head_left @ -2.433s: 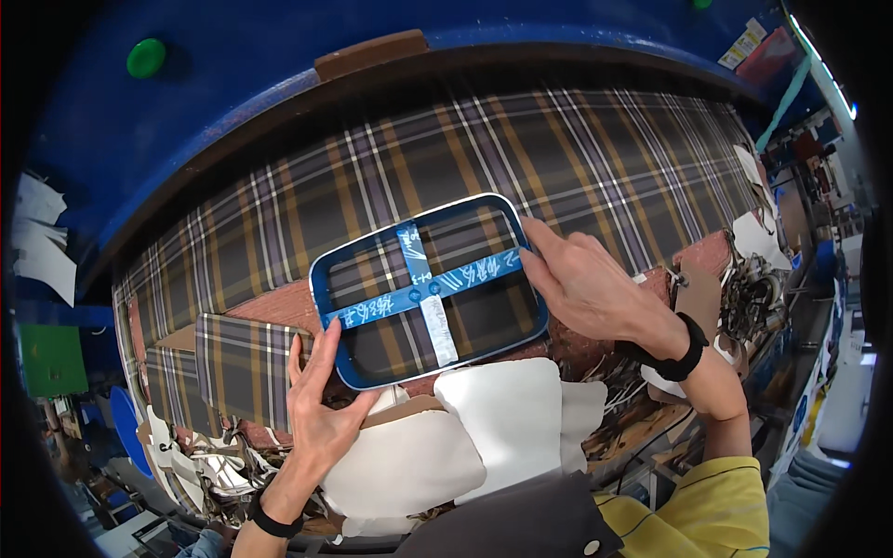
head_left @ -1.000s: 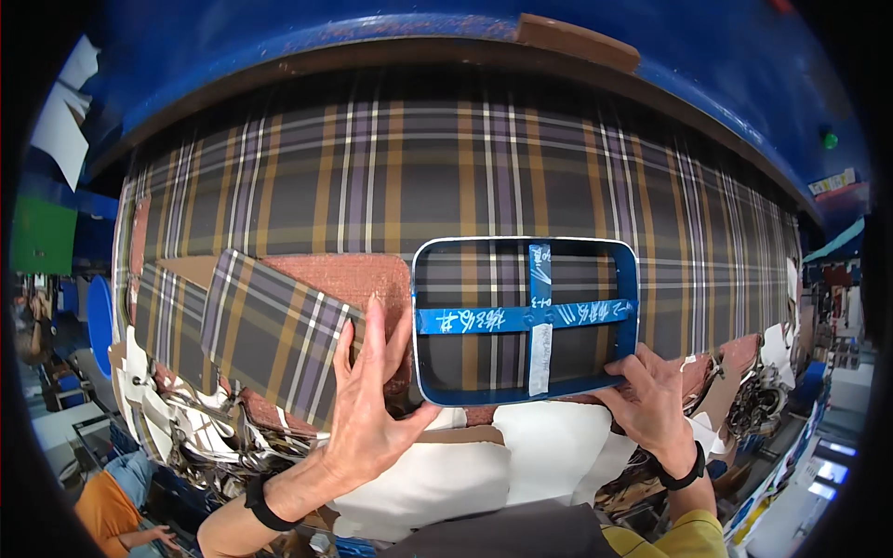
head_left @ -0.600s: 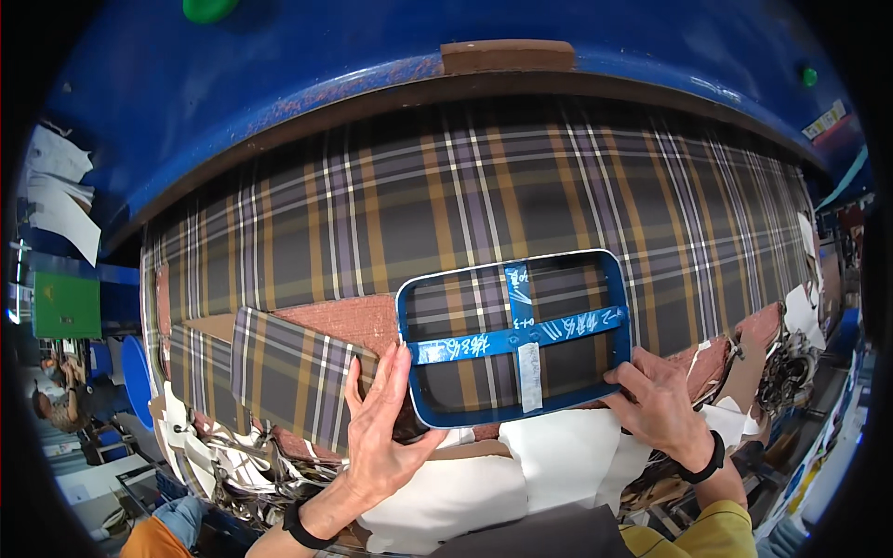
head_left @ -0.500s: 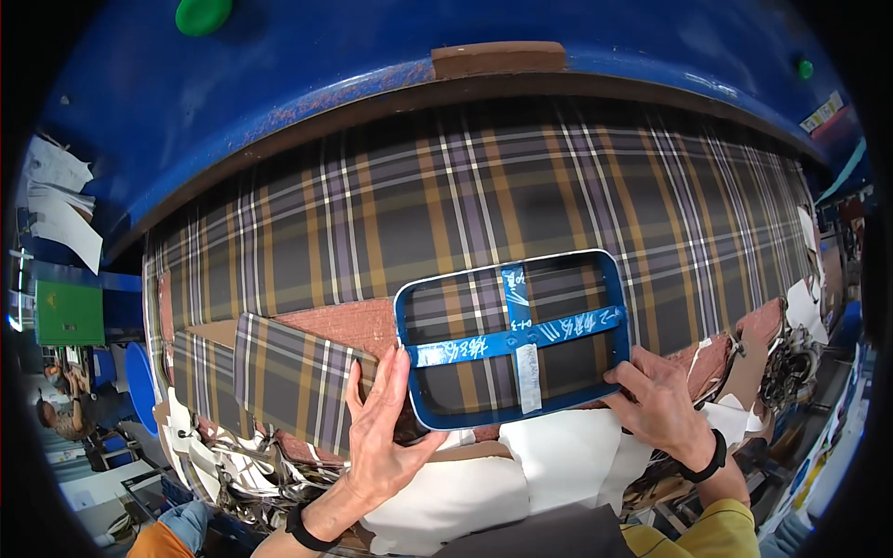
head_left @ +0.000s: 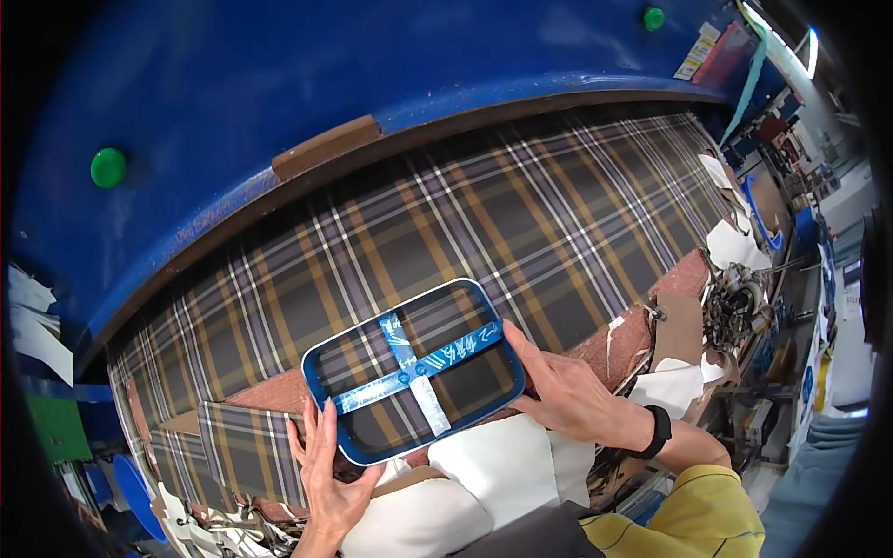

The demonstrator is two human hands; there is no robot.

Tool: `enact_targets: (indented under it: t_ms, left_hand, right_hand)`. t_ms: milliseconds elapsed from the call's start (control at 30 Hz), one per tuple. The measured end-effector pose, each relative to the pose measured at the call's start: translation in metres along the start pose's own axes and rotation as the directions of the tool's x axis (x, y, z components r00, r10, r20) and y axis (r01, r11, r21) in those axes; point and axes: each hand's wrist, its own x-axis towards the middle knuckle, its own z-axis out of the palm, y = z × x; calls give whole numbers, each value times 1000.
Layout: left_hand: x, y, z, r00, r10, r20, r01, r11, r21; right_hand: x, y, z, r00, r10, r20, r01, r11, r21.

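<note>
A blue cutting die (head_left: 410,375), a rounded rectangular frame with crossed bars, rests on a dark plaid sheet (head_left: 400,242) near the sheet's front edge. White marks and tape cover its bars. My left hand (head_left: 330,484) grips the die's left end, fingers along the side and thumb near the lower corner. At the other end, my right hand (head_left: 581,402) holds the right side, index finger stretched up along the rim. Just left of my left hand lies a separate plaid piece (head_left: 249,454), askew. Plaid material shows through the die's openings.
A blue machine body (head_left: 372,65) with a green button (head_left: 108,167) spans the far side. Reddish board (head_left: 677,279) shows at the sheet's front edge. White pieces (head_left: 493,470) lie nearest me. Tangled scraps (head_left: 735,302) hang at right, and a blue bin (head_left: 139,498) stands lower left.
My view has tilted and swung right, so the scene sits lower and slanted. My right hand's index finger has gone further up the die's right side. Both hands stay on the die.
</note>
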Motion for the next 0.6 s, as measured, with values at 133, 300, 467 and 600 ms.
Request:
enact_targets:
  t_ms: [133,300,467,600]
  left_hand:
    - [-2,-4,2,1000,13,-23,-13,1000,25]
    - [-4,-7,2,997,67,-32,-68,998,-9]
    - [-2,-6,5,993,90,-71,-91,996,-19]
    - [-1,-3,9,994,65,-89,-66,998,-12]
  right_hand:
    - [-1,6,5,995,-94,-42,92,995,-48]
    - [-5,7,8,993,-116,-33,113,990,-83]
    - [-6,9,8,985,-165,-60,158,982,-103]
    - [-7,9,6,983,-174,-57,164,975,-151]
